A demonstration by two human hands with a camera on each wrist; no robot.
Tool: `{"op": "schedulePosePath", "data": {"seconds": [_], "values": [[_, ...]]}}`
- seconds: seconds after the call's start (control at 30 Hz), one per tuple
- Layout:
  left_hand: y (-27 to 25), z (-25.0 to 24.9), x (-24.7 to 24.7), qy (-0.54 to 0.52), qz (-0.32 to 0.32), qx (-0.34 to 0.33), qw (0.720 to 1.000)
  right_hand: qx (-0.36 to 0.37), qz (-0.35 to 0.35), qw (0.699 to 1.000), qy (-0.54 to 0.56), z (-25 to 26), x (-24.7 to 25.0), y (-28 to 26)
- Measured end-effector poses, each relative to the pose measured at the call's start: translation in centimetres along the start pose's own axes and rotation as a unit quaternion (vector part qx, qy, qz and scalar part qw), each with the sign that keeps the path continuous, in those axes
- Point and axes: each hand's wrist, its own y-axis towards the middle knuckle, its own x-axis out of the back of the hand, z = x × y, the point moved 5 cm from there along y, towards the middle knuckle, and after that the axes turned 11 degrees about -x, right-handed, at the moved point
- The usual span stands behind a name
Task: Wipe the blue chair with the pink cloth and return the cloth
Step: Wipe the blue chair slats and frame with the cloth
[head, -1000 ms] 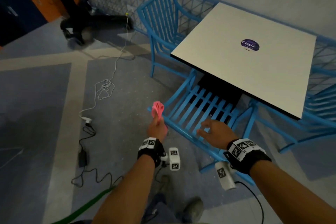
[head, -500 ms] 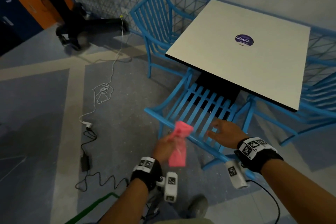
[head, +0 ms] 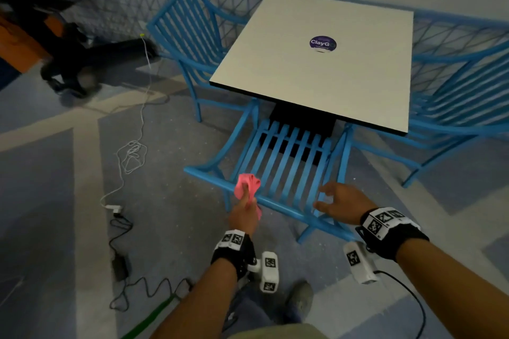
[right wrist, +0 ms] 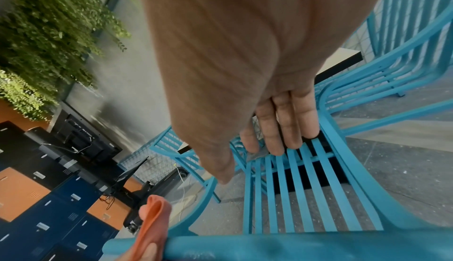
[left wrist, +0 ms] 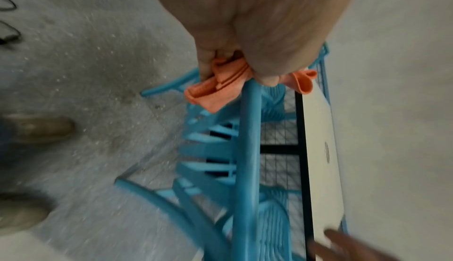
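A blue slatted chair [head: 286, 162] stands pushed under the white table, its back toward me. My left hand [head: 243, 209] grips a bunched pink cloth [head: 248, 183] at the left part of the chair's top rail [left wrist: 247, 149]. The left wrist view shows the cloth [left wrist: 215, 85] pinched against that rail. My right hand [head: 341, 201] hovers with spread, relaxed fingers [right wrist: 282, 129] over the right part of the rail, holding nothing. In the right wrist view the cloth [right wrist: 154, 224] shows beside the rail [right wrist: 269, 245].
A white square table [head: 316, 74] with a purple sticker stands beyond the chair. More blue chairs stand left [head: 190, 33] and right [head: 457, 96] of it. Cables and a power adapter [head: 119, 267] lie on the floor at left. My shoes [head: 300, 297] are below.
My left hand swung the pink cloth down and back, then brought it onto the chair's top rail. The right hand stayed hovering near the rail. The view shifted left.
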Motion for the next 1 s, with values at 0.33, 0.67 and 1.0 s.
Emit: {"op": "schedulePosePath", "data": {"seconds": [0.33, 0.67, 1.0], "values": [[-7.9, -2.3, -14.2, 0.044, 0.116, -0.075, 0.989, -0.026, -0.030, 0.998, 0.044, -6.1, 0.5, -1.4], [-12.6, -3.9, -21.5, 0.033, 0.177, -0.086, 0.980, -0.075, -0.066, 0.991, 0.083, -13.4, 0.8, -3.9], [-15.1, -7.9, -26.0, 0.130, 0.375, -0.124, 0.909, -0.064, -0.293, 0.943, 0.141, -17.3, 3.5, -7.2]]}}
